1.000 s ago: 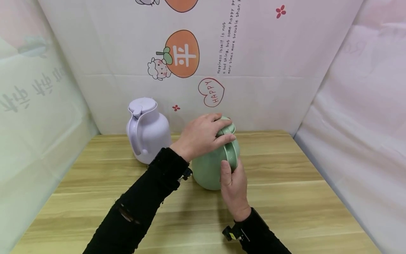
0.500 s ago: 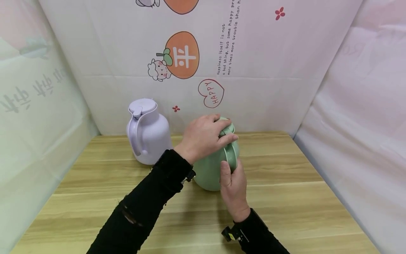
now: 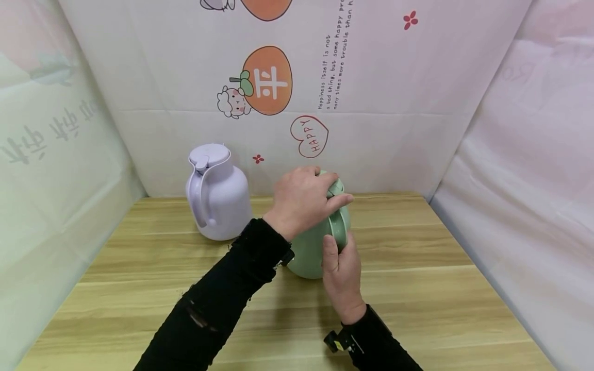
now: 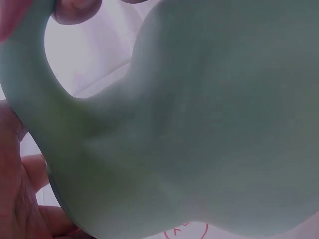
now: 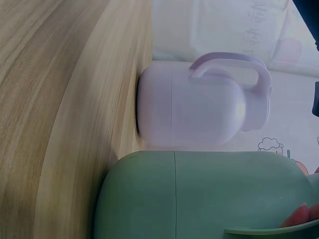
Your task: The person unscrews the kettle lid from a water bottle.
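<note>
A pale green thermos jug point(image 3: 308, 252) stands upright on the wooden table, its handle turned toward me. My right hand point(image 3: 344, 275) grips this handle point(image 3: 340, 231), with the thumb along its near side. From above, my left hand point(image 3: 300, 200) grips the jug's lid point(image 3: 337, 186), the fingers curled over the far side and the thumb across the near edge. Most of the lid is hidden under that hand. In the left wrist view the green jug point(image 4: 214, 124) fills most of the picture. The right wrist view shows its side point(image 5: 214, 189) standing on the table.
To the left stands a lilac thermos jug point(image 3: 227, 203) with its lid on. The wooden table point(image 3: 417, 293) is bounded by a printed white cloth point(image 3: 376, 134) behind and plain-looking cloth walls on both sides.
My left hand has turned a little on the lid, its wrist and thumb shifting to the right. The right hand keeps its grip on the handle, and both jugs stay in place.
</note>
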{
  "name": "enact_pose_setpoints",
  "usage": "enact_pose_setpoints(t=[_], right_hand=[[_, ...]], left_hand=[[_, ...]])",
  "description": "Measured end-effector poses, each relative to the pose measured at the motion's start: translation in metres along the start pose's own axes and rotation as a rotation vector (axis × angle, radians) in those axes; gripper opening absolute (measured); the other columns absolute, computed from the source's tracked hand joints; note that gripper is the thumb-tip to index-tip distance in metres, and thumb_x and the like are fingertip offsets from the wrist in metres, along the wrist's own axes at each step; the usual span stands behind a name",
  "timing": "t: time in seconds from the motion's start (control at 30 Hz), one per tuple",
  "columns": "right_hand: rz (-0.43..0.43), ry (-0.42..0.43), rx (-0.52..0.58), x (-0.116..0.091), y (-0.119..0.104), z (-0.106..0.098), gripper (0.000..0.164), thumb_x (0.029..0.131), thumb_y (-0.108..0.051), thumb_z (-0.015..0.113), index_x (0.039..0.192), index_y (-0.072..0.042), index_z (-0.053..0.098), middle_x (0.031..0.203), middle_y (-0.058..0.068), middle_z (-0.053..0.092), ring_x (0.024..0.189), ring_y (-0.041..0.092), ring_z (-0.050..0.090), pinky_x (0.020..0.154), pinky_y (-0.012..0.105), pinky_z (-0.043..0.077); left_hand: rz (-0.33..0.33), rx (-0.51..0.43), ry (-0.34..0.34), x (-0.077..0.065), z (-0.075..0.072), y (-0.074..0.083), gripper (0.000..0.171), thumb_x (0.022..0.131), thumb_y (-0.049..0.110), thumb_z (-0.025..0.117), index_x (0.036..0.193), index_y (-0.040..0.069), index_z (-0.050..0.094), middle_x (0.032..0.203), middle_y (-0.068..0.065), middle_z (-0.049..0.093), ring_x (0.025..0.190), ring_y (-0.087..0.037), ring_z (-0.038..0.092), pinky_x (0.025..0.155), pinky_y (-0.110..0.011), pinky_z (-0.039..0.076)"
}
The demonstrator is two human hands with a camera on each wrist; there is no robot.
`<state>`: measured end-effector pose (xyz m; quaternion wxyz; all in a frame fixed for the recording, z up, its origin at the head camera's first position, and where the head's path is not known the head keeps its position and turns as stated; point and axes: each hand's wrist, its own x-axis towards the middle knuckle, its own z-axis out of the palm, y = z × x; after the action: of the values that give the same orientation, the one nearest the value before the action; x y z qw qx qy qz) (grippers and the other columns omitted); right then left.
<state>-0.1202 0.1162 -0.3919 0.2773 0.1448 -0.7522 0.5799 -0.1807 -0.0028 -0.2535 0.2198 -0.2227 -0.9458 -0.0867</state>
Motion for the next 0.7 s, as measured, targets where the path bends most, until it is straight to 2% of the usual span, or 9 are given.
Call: enact_pose_setpoints(t=[0.23,0.47,0.7], right_hand=[[0.012,0.004,-0.009,0.0006,-0.0015,-0.0005,0.019,0.110,-0.015,0.050,0.123,-0.003,0.055,0.074,0.001,0.052,0.061,0.013,0.052,0.062,0.029,0.047],[0.013,0.006,-0.028,0.0002,-0.0001,-0.0006,0.022,0.110,-0.018,0.050,0.126,-0.002,0.055,0.076,0.001,0.052,0.063,0.013,0.053,0.064,0.029,0.047],[-0.010,0.004,-0.029,0.0001,0.0007,-0.0005,0.022,0.110,-0.016,0.050,0.125,-0.002,0.055,0.074,0.001,0.052,0.061,0.013,0.053,0.061,0.030,0.048]], left_hand=[[-0.020,0.063,0.014,0.0023,-0.0004,0.0050,0.055,0.096,0.077,0.050,0.113,0.030,0.074,0.088,0.001,0.064,0.086,-0.020,0.066,0.058,-0.032,0.048],[-0.051,0.084,0.044,0.0031,0.0024,0.0075,0.056,0.094,0.078,0.051,0.104,0.028,0.073,0.082,0.002,0.060,0.083,-0.020,0.064,0.060,-0.031,0.047],[-0.095,0.071,0.022,0.0054,0.0020,0.0083,0.058,0.092,0.082,0.050,0.101,0.028,0.070,0.080,0.001,0.055,0.081,-0.019,0.056,0.060,-0.029,0.042]])
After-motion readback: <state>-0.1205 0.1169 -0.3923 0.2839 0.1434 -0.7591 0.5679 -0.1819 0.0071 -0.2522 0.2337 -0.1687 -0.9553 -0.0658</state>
